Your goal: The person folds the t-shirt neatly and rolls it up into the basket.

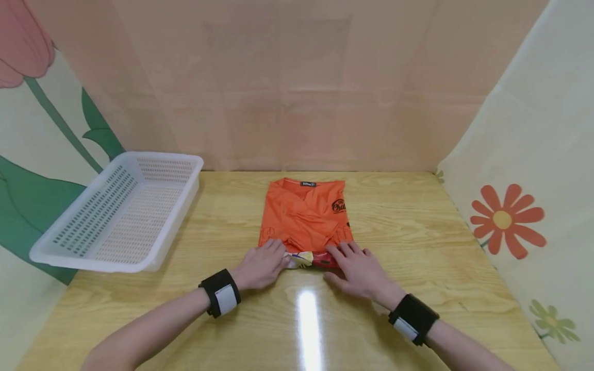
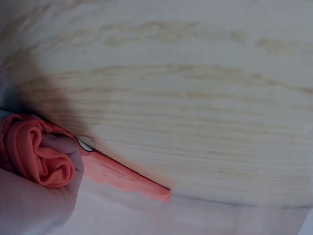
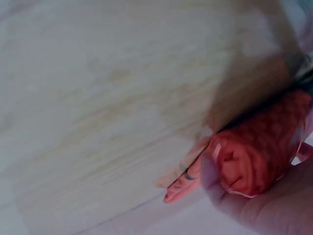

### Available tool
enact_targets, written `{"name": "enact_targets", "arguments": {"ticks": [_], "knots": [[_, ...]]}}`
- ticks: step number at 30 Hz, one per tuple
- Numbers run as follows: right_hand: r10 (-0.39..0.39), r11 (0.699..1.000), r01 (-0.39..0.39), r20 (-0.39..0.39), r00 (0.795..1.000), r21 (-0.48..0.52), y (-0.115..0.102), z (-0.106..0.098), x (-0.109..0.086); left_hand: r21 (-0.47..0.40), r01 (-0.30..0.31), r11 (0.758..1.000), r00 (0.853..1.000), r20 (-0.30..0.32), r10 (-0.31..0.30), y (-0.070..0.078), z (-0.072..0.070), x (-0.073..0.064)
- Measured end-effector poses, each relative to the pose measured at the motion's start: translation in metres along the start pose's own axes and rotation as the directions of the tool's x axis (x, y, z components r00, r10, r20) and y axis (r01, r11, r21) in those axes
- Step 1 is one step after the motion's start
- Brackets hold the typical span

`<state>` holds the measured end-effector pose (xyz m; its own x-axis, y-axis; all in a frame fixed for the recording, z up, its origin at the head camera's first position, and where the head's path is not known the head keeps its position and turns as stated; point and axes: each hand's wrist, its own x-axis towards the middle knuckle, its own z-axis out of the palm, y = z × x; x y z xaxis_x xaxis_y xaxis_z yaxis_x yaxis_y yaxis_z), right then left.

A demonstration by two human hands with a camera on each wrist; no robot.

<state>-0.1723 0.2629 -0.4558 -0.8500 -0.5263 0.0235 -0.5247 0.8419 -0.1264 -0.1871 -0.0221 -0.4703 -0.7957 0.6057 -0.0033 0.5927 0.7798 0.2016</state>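
An orange T-shirt (image 1: 303,211) lies on the table with its collar away from me and its near edge rolled up. The roll (image 1: 312,259) shows a white, yellow and red print between my hands. My left hand (image 1: 261,267) holds the left end of the roll, fingers over its top. At the right end, my right hand (image 1: 361,270) holds it the same way, with the thumb on the near side. Spiral layers of the rolled shirt (image 2: 36,156) show in the left wrist view. In the right wrist view, fingers curl round the other rolled end (image 3: 254,156).
A white perforated plastic basket (image 1: 160,242) stands at the left of the wooden table (image 1: 394,221). A pinkish backdrop (image 1: 301,103) rises behind the table, and flower-printed sheets (image 1: 533,154) hang at both sides.
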Motion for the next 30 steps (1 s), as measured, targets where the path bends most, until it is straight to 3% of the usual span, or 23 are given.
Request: {"name": "enact_targets", "arguments": {"ticks": [7,11,15,19,22,26,30], "knots": [[-0.020,0.998,0.010,-0.150,0.988,-0.067,-0.007,0.009,0.002,-0.039,0.014,0.999,0.999,0.038,-0.012,-0.002,-0.008,0.004],[0.000,0.999,-0.007,-0.136,0.991,-0.054,-0.005,0.011,0.007,-0.035,0.015,0.999,1.000,0.014,-0.014,-0.002,-0.010,0.002],[0.030,1.000,-0.030,-0.040,0.999,0.007,-0.002,0.007,0.013,0.139,-0.021,0.990,0.995,-0.095,0.034,0.002,-0.005,-0.002],[0.021,0.996,-0.028,0.076,0.997,0.088,0.004,-0.002,0.022,0.397,-0.010,0.918,0.975,-0.199,0.097,0.008,0.003,-0.004],[0.005,0.991,-0.023,0.134,0.991,0.135,0.007,-0.007,0.027,0.463,0.016,0.886,0.970,-0.224,0.100,0.010,0.006,-0.005],[0.005,0.988,-0.032,0.178,0.984,0.153,0.009,-0.009,0.029,0.410,0.019,0.912,0.975,-0.211,0.074,0.008,0.007,-0.002],[0.032,0.987,-0.057,0.168,0.985,0.148,0.010,-0.006,0.027,0.330,0.000,0.944,0.979,-0.192,0.067,0.002,0.009,0.005]]}}
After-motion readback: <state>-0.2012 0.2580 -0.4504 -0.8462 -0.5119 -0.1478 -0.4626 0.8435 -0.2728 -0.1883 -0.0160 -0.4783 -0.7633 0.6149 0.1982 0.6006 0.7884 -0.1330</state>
